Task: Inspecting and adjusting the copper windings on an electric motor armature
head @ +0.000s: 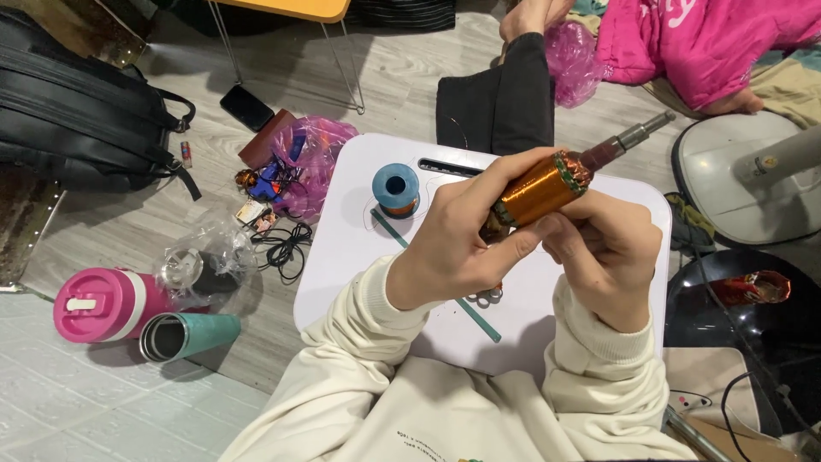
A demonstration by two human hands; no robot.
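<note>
Gripping the copper-wound rotor from both sides above the white lap table, left hand wrapped round its near-left end, right hand closed just beneath, long axis slanting up to the far right, steel shaft poking clear.
</note>
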